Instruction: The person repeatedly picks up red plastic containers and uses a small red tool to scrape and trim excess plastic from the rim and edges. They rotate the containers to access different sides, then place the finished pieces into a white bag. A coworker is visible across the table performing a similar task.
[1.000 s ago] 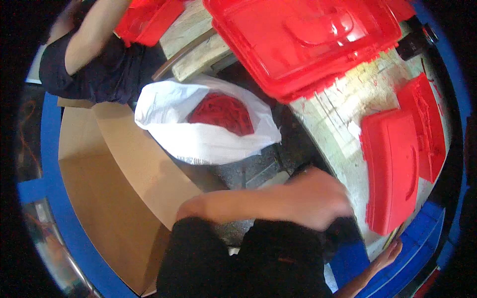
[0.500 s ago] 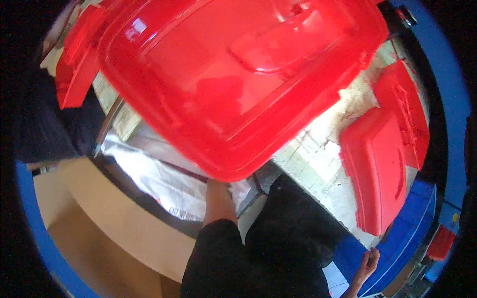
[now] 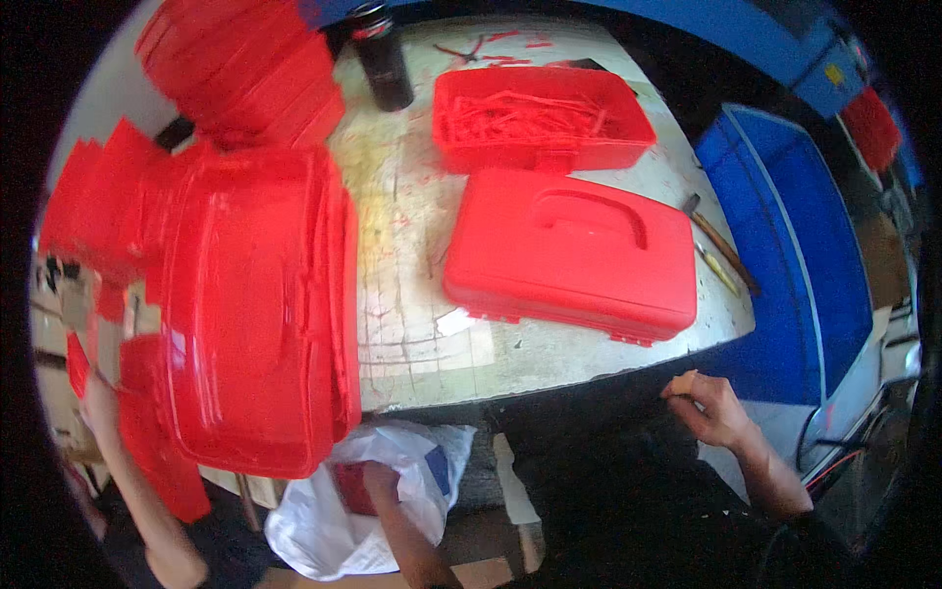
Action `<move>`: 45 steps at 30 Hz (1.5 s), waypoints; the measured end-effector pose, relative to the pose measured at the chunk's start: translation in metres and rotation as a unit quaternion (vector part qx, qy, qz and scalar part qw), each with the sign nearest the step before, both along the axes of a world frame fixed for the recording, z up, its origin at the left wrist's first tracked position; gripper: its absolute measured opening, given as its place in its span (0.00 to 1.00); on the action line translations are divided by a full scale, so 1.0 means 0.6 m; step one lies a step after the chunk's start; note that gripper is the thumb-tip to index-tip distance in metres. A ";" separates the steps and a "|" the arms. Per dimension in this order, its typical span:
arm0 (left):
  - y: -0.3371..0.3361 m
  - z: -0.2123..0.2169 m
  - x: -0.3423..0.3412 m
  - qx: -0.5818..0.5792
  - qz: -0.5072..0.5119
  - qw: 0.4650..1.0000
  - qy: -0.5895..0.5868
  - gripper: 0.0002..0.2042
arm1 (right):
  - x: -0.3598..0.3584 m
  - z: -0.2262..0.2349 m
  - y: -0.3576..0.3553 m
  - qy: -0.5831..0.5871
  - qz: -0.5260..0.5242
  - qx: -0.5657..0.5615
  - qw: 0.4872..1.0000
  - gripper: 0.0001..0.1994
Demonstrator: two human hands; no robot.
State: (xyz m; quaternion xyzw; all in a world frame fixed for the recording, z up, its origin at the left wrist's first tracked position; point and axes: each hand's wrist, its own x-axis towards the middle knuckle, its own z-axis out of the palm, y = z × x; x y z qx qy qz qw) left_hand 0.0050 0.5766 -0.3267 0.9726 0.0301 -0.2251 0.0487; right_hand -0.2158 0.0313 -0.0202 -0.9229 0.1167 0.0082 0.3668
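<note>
My left hand (image 3: 381,483) reaches down into a white plastic bag (image 3: 304,530) at the table's near edge. Its fingers are hidden beside a dark red thing (image 3: 351,488) inside the bag. Near the front right of the table, my right hand (image 3: 714,404) hovers with its fingers curled together. A small yellowish bit (image 3: 681,384) shows at its fingertips, too small to name. Closest to both hands on the tabletop lies a red plastic case lid (image 3: 579,255) with a recessed handle. Large glossy red lids (image 3: 245,314) stand stacked to the left, above the bag.
An open red box (image 3: 545,157) holds red trimmings. Behind it stands a dark bottle (image 3: 383,69). A hammer (image 3: 721,240) and a yellow-handled tool (image 3: 719,271) lie by the right edge, beside a blue crate (image 3: 819,285). Another person's arm (image 3: 142,491) reaches in at far left.
My view has swung up and across the table, so the large red lid now appears at the left. My right hand has risen toward the table's front edge; my left arm stays low at the bag.
</note>
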 end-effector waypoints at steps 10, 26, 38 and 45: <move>-0.271 0.613 -0.121 -0.203 -0.362 0.903 -0.110 0.15 | 0.161 0.074 0.208 -0.359 0.294 -0.087 0.882 0.24; -0.755 0.451 0.302 -0.251 -0.225 0.928 -0.158 0.31 | 0.415 0.033 -0.193 -0.023 0.104 0.018 0.994 0.11; -0.765 0.464 0.288 -0.231 -0.290 0.916 -0.151 0.25 | 0.362 0.026 -0.103 -0.027 0.062 -0.037 0.997 0.09; -0.793 0.469 0.254 -0.237 -0.397 0.879 -0.118 0.24 | 0.268 0.024 -0.012 0.020 -0.050 0.031 0.998 0.16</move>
